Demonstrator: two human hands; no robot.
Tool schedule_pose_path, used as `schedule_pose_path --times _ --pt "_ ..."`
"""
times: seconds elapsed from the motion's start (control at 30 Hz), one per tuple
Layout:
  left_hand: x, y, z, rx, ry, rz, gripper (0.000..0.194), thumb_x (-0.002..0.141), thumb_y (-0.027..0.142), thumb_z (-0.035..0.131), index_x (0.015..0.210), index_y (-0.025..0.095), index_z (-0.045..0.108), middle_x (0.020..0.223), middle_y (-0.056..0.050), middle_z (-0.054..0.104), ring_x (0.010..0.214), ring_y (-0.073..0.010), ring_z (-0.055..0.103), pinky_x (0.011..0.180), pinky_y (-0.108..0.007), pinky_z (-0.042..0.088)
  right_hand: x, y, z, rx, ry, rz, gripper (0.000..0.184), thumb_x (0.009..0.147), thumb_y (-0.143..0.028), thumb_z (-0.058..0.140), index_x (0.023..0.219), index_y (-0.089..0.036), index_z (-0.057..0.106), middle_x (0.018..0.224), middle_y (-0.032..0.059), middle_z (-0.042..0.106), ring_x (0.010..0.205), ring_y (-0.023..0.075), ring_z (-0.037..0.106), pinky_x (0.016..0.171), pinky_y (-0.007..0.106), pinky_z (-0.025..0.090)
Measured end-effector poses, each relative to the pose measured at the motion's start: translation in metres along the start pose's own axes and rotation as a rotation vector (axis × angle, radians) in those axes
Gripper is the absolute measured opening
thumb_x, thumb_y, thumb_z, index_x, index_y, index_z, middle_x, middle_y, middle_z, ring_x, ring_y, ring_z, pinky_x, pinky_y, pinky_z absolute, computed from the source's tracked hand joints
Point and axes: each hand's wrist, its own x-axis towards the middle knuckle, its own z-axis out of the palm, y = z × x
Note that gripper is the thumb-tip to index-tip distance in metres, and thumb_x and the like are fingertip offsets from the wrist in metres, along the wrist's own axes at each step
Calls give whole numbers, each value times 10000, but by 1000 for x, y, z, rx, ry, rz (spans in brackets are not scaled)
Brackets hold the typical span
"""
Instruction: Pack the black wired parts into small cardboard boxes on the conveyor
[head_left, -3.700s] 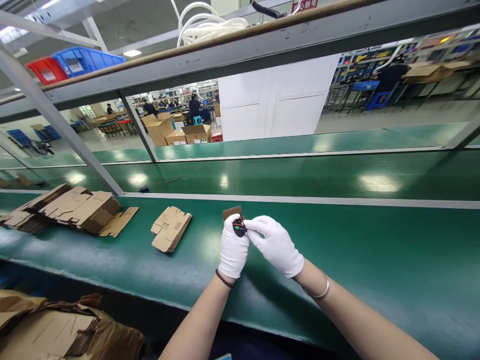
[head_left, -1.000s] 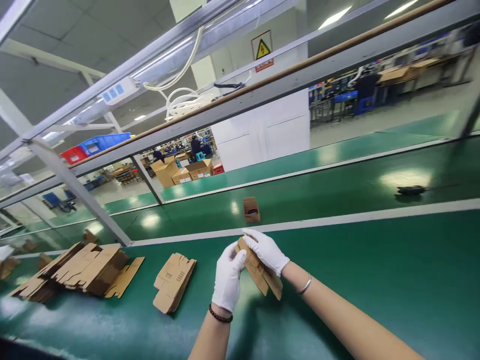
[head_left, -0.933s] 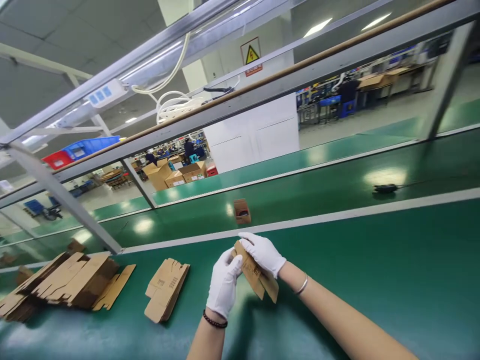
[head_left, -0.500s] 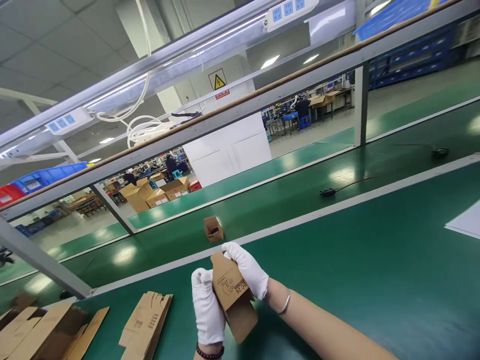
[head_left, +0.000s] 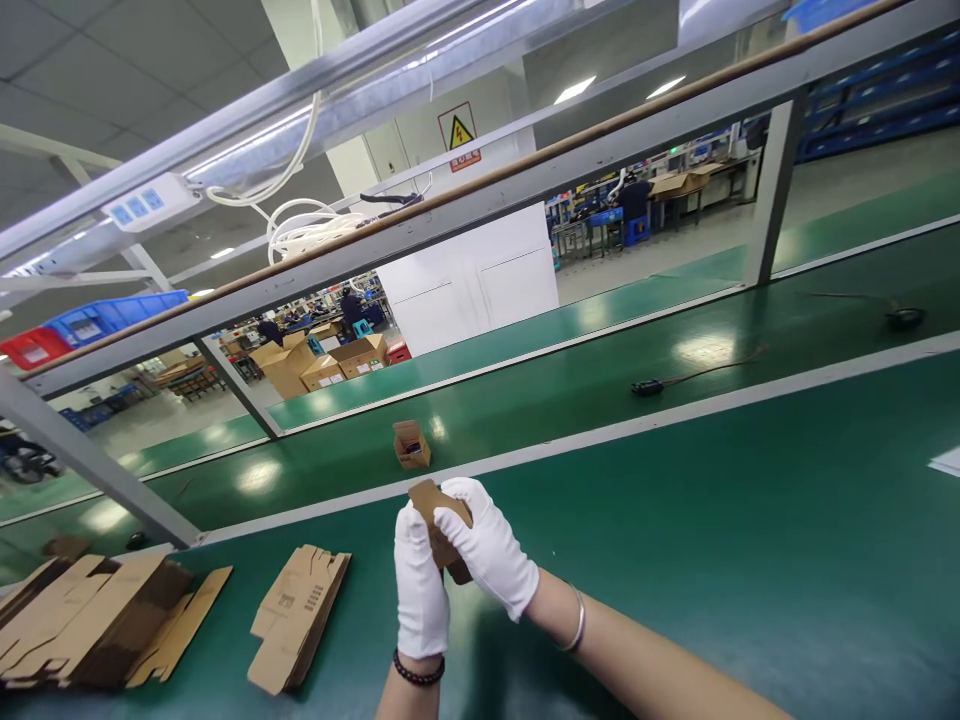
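Observation:
Both white-gloved hands close round a small brown cardboard box [head_left: 444, 540] above the green work surface. My left hand [head_left: 420, 590] grips its left side, fingers up along the edge. My right hand [head_left: 487, 550] wraps over its right side and hides much of it. A flap sticks up at the box's top, and another brown edge shows below the right fingers. Just beyond them, a small open carton [head_left: 412, 446] with something dark inside stands on the conveyor belt [head_left: 540, 400]. To the left of my hands lies a short stack of flat cardboard blanks [head_left: 300, 610].
A bigger pile of folded cardboard [head_left: 105, 620] lies at the far left. Dark devices with thin cables [head_left: 646, 387] rest on the belt at right. A metal rail with posts [head_left: 776, 190] crosses in front. White paper [head_left: 946, 460] lies at the right edge.
The box has turned, so its printed face no longer shows. My right hand has shifted down over it, fingers now across its front. The view has moved slightly.

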Motion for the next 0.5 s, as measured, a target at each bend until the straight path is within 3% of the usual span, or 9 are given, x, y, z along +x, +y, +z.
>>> schedule_pose_path --times 0.13,0.3,0.5 --pt "-9 -7 2 162 77 78 421 766 572 555 856 166 628 964 -92 671 853 -221 637 797 -352 506 -5 1 1 -102 10 -108 228 882 -406 459 800 -207 534 954 63 593 847 162 586 803 310 488" --pt "-10 -1 4 389 140 336 232 806 412 543 833 195 620 1082 -90 633 990 -216 603 897 -356 468 -8 0 -4 -167 124 -161 215 875 -330 430 1008 -211 550 1053 88 611 971 194 587 895 357 471" --pt "-13 2 6 482 113 447 285 859 344 430 723 197 634 1033 -89 641 980 -217 608 910 -375 472 -5 0 -10 -235 50 -204 278 883 -353 391 827 -222 630 1030 89 634 978 215 596 891 375 482"
